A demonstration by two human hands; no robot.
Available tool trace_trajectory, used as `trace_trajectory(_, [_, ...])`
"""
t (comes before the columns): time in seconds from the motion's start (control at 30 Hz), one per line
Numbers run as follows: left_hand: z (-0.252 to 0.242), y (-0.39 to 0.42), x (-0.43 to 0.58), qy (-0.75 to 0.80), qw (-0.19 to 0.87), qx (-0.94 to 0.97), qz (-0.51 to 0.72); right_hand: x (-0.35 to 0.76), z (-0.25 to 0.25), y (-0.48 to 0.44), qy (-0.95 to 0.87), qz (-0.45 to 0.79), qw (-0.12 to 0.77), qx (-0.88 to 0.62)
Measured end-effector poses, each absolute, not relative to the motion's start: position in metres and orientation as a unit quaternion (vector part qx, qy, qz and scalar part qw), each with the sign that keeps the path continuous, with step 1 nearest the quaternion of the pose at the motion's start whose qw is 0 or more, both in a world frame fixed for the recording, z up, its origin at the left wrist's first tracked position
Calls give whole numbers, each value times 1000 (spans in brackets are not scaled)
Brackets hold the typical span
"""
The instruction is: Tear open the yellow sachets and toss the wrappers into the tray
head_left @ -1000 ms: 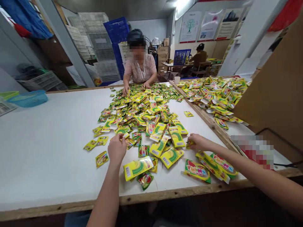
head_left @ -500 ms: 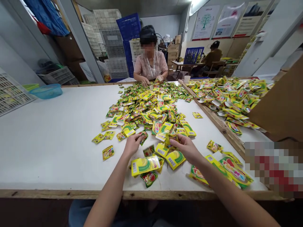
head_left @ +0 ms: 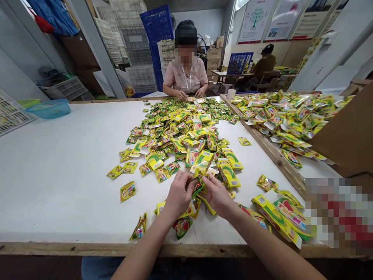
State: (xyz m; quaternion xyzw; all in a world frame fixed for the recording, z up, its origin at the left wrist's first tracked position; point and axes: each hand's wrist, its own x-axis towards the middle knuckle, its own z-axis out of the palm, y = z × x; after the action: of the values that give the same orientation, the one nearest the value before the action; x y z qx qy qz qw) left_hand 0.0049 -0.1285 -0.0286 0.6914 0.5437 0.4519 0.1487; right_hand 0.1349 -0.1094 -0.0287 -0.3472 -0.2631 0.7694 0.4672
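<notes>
So, both forearms come in over the near edge of the tabletop (head_left: 72, 175) and angle toward each other in a rough V, with the hands meeting just this side of the pile (head_left: 175, 128). Left grip (head_left: 180, 191) has its knuckles up, fingers curled over and thumb pressed in, clamped on a green sachet (head_left: 198, 187). Right grip (head_left: 219, 194) points up and leftward, thumb and fingers pinched together on a yellow sachet (head_left: 201, 173). The two sachets are basically on top of each other between the fingertips, so I can't tell exactly how they overlap. Wrists look pretty straight, and the right forearm slants past some flat boxes (head_left: 275, 217). A loose sachet (head_left: 138, 227) sits left of the left forearm. Across from them, a co-worker (head_left: 186, 76) has both hands at the far end of the pile.
</notes>
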Motion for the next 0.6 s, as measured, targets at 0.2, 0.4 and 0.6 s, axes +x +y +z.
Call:
trace_trajectory(0.2, [-33,-134,10,547,188,660,479,142,-26,-105,-215,783,446,-377])
trace_trajectory(0.4, [-34,-132,3,555,226,656,459,146,-29,-105,-312,776,411,-363])
trace_trajectory(0.6, [-33,-133,1,543,217,667,462,140,-28,-111,-370,771,385,-346])
